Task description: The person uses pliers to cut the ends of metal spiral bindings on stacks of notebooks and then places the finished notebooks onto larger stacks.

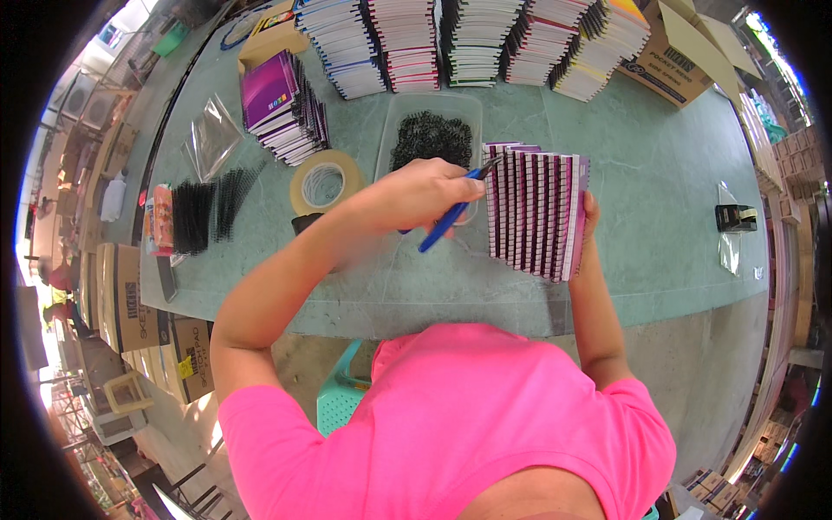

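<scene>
My left hand (425, 192) is closed around a pair of blue-handled pliers (449, 221). Their dark jaws reach the upper left corner of a stack of purple spiral notebooks (536, 212). The notebooks stand fanned, with their bound spines facing me. At the stack's right side, my right hand (591, 217) grips it; most of its fingers are hidden behind the covers. Just beyond my left hand is a clear plastic tub (390, 117) holding a heap of black coil pieces (431, 137).
Tall notebook stacks (407, 48) line the far edge, beside an open carton (672, 61). Leftward are more purple notebooks (282, 108), a tape roll (302, 184), black spiral coils (192, 217) and a clear plastic bag (212, 139). A tape dispenser (735, 218) sits far right.
</scene>
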`<control>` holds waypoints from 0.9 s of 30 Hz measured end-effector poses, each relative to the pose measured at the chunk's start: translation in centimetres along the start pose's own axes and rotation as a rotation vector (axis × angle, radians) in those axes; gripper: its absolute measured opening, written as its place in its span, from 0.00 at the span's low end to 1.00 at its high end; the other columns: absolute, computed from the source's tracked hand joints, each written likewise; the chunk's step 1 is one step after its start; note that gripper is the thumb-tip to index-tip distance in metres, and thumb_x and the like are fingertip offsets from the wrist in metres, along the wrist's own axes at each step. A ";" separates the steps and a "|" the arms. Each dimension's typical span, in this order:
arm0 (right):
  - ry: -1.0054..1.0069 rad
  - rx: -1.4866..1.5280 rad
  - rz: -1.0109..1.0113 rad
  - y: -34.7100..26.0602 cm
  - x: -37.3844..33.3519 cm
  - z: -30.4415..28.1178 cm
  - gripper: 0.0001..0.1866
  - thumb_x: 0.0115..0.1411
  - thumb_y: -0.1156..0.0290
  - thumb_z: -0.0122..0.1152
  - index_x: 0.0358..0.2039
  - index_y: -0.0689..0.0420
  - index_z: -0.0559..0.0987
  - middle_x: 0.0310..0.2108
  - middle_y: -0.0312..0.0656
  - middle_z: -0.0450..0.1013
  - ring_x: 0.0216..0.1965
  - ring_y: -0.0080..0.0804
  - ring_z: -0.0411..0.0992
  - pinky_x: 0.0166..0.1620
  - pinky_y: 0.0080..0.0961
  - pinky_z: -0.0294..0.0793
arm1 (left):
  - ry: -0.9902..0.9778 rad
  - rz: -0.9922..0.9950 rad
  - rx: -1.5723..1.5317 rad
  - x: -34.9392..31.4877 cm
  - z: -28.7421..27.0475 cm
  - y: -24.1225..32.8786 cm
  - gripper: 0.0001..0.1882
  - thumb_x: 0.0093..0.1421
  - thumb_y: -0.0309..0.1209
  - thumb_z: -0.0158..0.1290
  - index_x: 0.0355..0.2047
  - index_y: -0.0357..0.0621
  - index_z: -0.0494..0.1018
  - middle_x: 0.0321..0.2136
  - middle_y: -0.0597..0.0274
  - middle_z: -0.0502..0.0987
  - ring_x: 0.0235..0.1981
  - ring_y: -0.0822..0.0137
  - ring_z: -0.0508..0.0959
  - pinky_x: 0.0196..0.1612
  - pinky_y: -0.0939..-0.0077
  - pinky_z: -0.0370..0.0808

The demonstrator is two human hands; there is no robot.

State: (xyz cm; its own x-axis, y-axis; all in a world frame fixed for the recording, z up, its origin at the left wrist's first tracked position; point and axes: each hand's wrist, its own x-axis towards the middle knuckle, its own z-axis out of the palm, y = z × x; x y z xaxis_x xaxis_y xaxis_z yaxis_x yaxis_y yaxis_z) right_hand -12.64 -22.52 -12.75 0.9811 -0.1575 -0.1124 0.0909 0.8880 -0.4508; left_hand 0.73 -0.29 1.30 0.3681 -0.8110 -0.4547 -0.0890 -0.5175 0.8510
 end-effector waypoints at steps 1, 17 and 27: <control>-0.059 0.011 0.016 0.0 0.2 -0.4 0.30 0.44 0.54 0.61 0.43 0.64 0.71 0.37 0.48 0.73 0.35 0.39 0.73 0.40 0.33 0.75 | -0.113 -0.083 -0.252 -0.1 -0.4 0.0 0.22 0.59 0.42 0.42 0.40 0.32 0.67 0.30 0.49 0.75 0.27 0.60 0.77 0.30 0.70 0.74; -0.009 -0.018 0.044 0.1 0.0 0.4 0.31 0.44 0.54 0.60 0.44 0.65 0.70 0.38 0.49 0.72 0.36 0.40 0.73 0.40 0.34 0.75 | -0.175 -0.043 -0.286 -0.1 -0.3 0.0 0.21 0.58 0.42 0.42 0.38 0.32 0.68 0.29 0.48 0.74 0.28 0.56 0.76 0.32 0.68 0.73; 0.122 -0.095 0.085 0.3 -0.2 0.5 0.34 0.40 0.52 0.62 0.43 0.64 0.71 0.37 0.48 0.72 0.36 0.39 0.73 0.41 0.33 0.74 | 0.493 0.465 0.780 0.6 1.7 -1.4 0.21 0.59 0.42 0.41 0.28 0.32 0.66 0.25 0.47 0.72 0.26 0.62 0.77 0.30 0.68 0.72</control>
State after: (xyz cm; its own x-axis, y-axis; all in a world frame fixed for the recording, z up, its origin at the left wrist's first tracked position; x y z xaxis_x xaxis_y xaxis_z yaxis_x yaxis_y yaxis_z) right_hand -12.69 -21.98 -12.42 0.9559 -0.1401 -0.2581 -0.0140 0.8562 -0.5164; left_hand -0.45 -0.54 -0.60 0.4670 -0.8651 0.1832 -0.8301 -0.3575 0.4280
